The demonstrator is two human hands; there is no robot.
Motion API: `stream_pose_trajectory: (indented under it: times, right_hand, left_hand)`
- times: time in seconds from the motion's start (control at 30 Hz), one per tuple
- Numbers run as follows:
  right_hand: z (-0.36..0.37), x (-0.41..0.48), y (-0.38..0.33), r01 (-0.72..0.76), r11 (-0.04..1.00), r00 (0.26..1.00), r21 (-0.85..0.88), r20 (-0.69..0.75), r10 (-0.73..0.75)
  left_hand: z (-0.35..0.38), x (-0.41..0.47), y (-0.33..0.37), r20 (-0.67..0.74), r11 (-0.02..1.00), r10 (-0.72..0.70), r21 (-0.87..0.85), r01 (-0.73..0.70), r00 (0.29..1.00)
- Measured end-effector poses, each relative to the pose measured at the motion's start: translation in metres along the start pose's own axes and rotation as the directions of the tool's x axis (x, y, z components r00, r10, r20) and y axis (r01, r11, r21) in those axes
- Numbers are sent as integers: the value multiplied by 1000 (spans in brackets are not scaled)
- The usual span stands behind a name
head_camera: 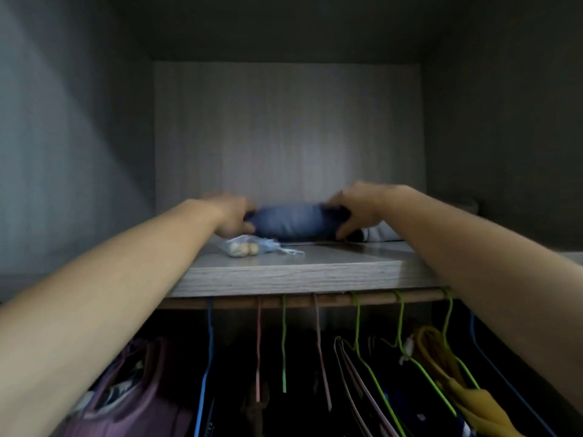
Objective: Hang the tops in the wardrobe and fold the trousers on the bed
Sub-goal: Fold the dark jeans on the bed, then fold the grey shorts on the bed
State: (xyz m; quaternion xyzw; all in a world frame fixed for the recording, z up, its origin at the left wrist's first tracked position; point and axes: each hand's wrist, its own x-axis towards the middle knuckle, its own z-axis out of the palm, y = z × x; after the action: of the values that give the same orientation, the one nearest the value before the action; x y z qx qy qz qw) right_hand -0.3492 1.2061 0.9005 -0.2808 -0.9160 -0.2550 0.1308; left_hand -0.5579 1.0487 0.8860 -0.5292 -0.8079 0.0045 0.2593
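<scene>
1. Lying on the top shelf (284, 272) of the wardrobe is a blue bundle (291, 220) of folded cloth. It sits near the middle of the shelf, a little way back from the front edge.
2. Its long side runs left to right, along the shelf edge. One end points at each hand.
3. It looks soft, fat and round, like a small pillow. It is grey-blue and darker at both ends. It is a bit blurry.
4. The left hand (232, 217) holds the left end with curled fingers.
5. The right hand (356, 209) holds the right end, fingers on top and thumb low down.
6. A small clear bag (249, 246) with pale round balls inside lies just in front of the bundle.
7. A white cloth (381, 234) lies beside the right hand.
8. Under the shelf, a rail (315, 299) holds blue, pink and green hangers, with a purple top (132, 389) and a yellow top (467, 395).
</scene>
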Motion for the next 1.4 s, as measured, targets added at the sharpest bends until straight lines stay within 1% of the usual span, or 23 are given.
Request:
stream_pose_trajectory:
  times: [0.03, 0.07, 0.1, 0.2, 0.27, 0.33, 0.4, 0.5, 0.57, 0.63, 0.67, 0.73, 0.8, 0.83, 0.9, 0.93, 1.03, 1.1, 1.2, 1.3, 1.33, 1.37, 1.4]
  right_hand:
    - [7, 3, 3, -12, 999, 997, 33, 76, 10]
    - [11, 4, 7, -21, 996, 996, 86, 89, 14]
    - [13, 5, 11, -22, 991, 998, 129, 65, 14]
    - [15, 7, 17, 12, 984, 1000, 176, -13, -10]
    - [15, 7, 14, 44, 965, 998, 259, -60, -29]
    - [16, 8, 11, 77, 960, 994, 268, -99, -52]
    - [16, 7, 9, 83, 977, 994, 197, -81, -68]
    - [16, 4, 1, 56, 992, 998, 114, 29, -60]
    - [12, -2, -6, 24, 995, 996, 98, 87, -33]
    - [8, -13, -9, -18, 990, 997, 137, 75, 8]
    - [5, -20, -8, -54, 985, 998, 166, 21, 52]
    - [0, -37, -4, -154, 968, 963, 200, -191, 192]
    - [-5, -56, 2, -232, 947, 854, 224, -420, 308]
    - [-6, -67, 4, -246, 935, 791, 256, -505, 346]
    - [-7, -90, 6, -249, 915, 684, 318, -612, 398]
    - [-6, -102, 6, -255, 907, 641, 334, -644, 417]
    - [4, -141, -1, -287, 897, 561, 336, -700, 442]
    - [14, -167, -11, -301, 905, 554, 301, -717, 423]
    - [31, -204, -26, -300, 925, 553, 232, -748, 366]
    - [64, -241, -38, -322, 935, 606, 149, -726, 325]
    - [77, -255, -41, -347, 930, 634, 123, -700, 329]
    - [91, -271, -41, -379, 919, 663, 104, -663, 348]
    - [103, -288, -41, -410, 908, 689, 85, -624, 369]
  left_hand:
    - [6, 3, -2, 127, 999, -2, -37, 7, 992]
    - [8, 5, -3, 194, 994, -6, -108, 28, 981]
    - [9, 7, -4, 215, 984, -12, -174, 50, 977]
    - [9, 12, -7, 178, 966, 7, -255, 39, 984]
    - [11, 13, -5, 138, 952, 67, -306, -22, 988]
    - [11, 13, -3, 108, 949, 124, -304, -86, 986]
    - [11, 14, 0, 120, 959, 130, -266, -94, 984]
    - [10, 11, 4, 125, 969, 110, -233, -79, 986]
    - [6, 2, 9, 55, 977, 99, -195, -86, 994]
    - [-2, -8, 13, -137, 988, 66, -129, -84, 988]
    - [-8, -12, 13, -256, 991, 35, -118, -67, 966]
    - [-20, -23, 15, -445, 986, -52, -166, -25, 894]
    - [-32, -38, 20, -577, 971, -141, -240, -2, 804]
    - [-36, -47, 24, -638, 965, -171, -264, -4, 751]
    - [-36, -69, 38, -735, 964, -187, -264, -22, 651]
    - [-33, -80, 46, -766, 967, -180, -252, -31, 617]
    - [-15, -109, 69, -796, 962, -163, -258, -84, 583]
    - [1, -126, 84, -818, 944, -166, -293, -151, 551]
    - [29, -144, 112, -875, 897, -173, -329, -294, 451]
    - [64, -156, 153, -935, 855, -129, -274, -441, 331]
    - [74, -159, 168, -945, 849, -103, -247, -468, 312]
    - [84, -162, 184, -944, 841, -80, -236, -486, 320]
    - [93, -165, 200, -933, 831, -64, -246, -499, 353]
